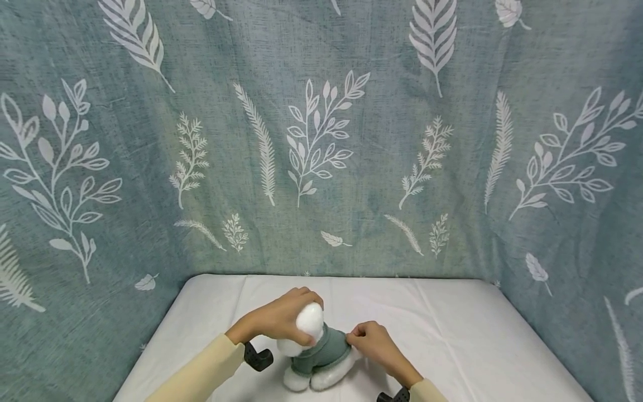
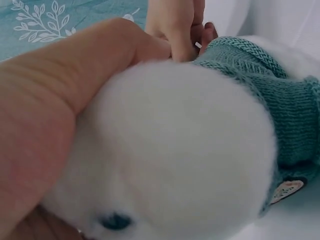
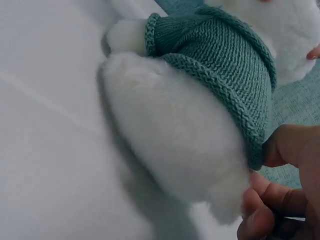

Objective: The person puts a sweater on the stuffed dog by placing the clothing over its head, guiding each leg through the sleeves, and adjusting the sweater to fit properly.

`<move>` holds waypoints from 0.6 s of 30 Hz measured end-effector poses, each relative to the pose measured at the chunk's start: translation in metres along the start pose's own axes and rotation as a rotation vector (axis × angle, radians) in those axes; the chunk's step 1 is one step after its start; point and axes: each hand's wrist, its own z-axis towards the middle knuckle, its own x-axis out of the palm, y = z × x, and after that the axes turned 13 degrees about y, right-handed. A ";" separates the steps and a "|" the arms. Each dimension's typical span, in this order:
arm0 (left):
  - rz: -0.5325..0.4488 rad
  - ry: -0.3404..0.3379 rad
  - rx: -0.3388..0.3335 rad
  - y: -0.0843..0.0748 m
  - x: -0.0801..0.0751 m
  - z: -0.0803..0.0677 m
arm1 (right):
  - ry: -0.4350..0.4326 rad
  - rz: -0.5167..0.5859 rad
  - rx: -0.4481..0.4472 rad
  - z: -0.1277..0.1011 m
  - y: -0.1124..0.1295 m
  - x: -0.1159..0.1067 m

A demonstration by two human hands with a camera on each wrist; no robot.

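A white plush toy (image 1: 332, 375) in a green knitted sweater (image 1: 326, 347) sits on the white surface, its body angled with the head to the left. My left hand (image 1: 281, 317) grips the fluffy head from above, thumb on the near side. A dark eye (image 2: 116, 221) shows low on the head in the left wrist view, and an oval patch (image 2: 288, 191) lies on the sweater's chest. My right hand (image 1: 374, 343) pinches the sweater's rolled hem (image 3: 255, 155) at the toy's back end, just above a small white tail (image 3: 227, 200).
A white cloth (image 1: 452, 329) with faint creases covers the table. Blue-green curtains (image 1: 321, 251) with white leaf prints hang behind and on both sides. Dark wrist straps (image 1: 258, 357) are on both arms, below light yellow sleeves (image 1: 201, 371).
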 end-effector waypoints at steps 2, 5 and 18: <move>0.003 0.000 -0.004 -0.001 0.001 0.000 | 0.019 0.016 -0.002 0.005 0.002 -0.001; 0.020 -0.008 -0.003 -0.001 0.002 0.000 | 0.062 0.056 -0.003 0.012 0.002 -0.002; 0.008 -0.035 -0.026 -0.002 0.002 -0.001 | 0.141 0.055 -0.053 0.027 -0.013 -0.011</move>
